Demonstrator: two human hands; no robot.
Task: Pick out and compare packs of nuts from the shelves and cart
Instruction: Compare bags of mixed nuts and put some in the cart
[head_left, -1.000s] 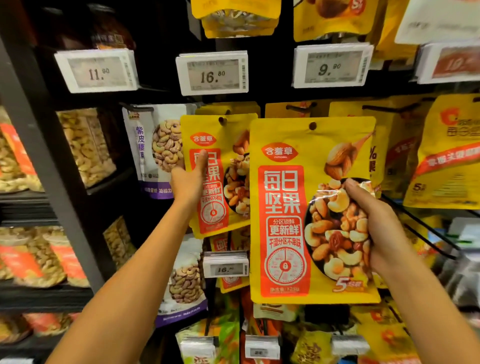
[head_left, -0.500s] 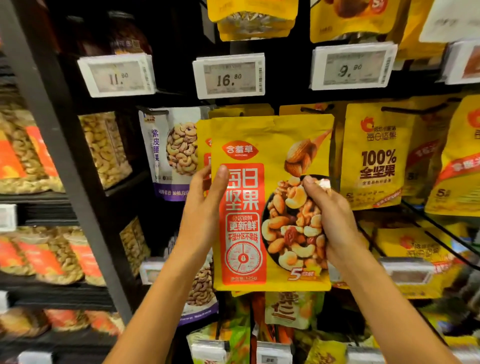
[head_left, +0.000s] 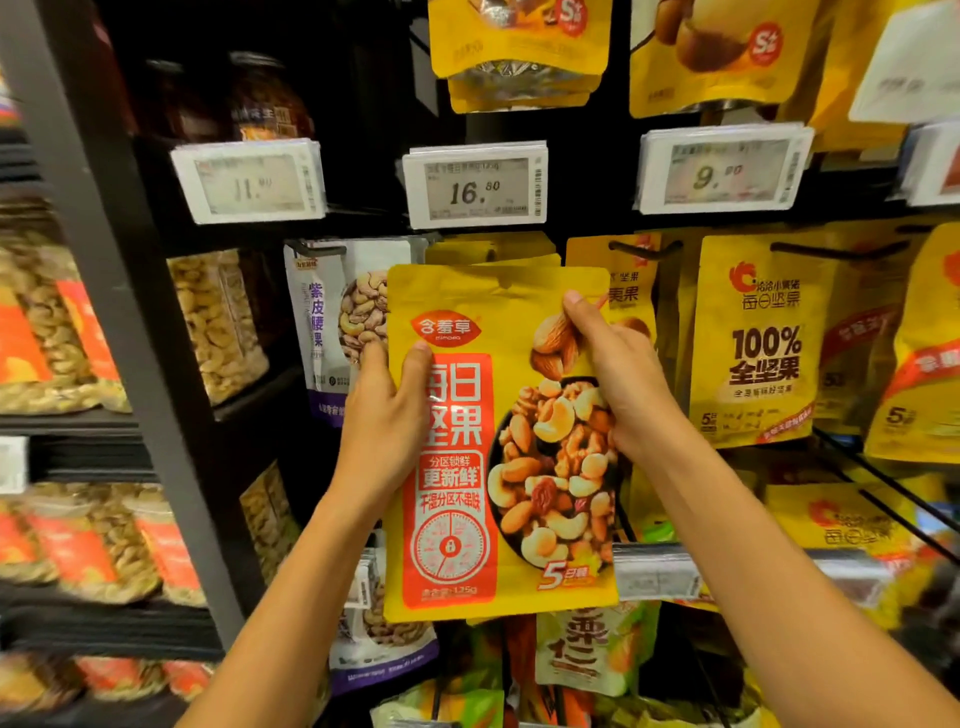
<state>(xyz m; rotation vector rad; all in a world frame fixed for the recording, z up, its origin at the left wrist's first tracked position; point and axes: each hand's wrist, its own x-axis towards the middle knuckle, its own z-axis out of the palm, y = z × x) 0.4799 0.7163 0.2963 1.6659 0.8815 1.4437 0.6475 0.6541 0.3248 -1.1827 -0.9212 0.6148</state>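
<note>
Store shelves (head_left: 78, 423) of nut bags behind. We hold one yellow nut pack (head_left: 498, 447) upright before them, long axis vertical, printed face toward us. Left hand (head_left: 384, 415): grip clamped on the pack's left edge, thumb in front. Right hand (head_left: 618, 379): grip clamped on its upper right edge

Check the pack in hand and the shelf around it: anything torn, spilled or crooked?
Nothing stands out. The yellow nut pack, gripped by the left hand and right hand, is upright and looks sealed; hanging packs and price tags sit in order, no loose nuts.
</note>
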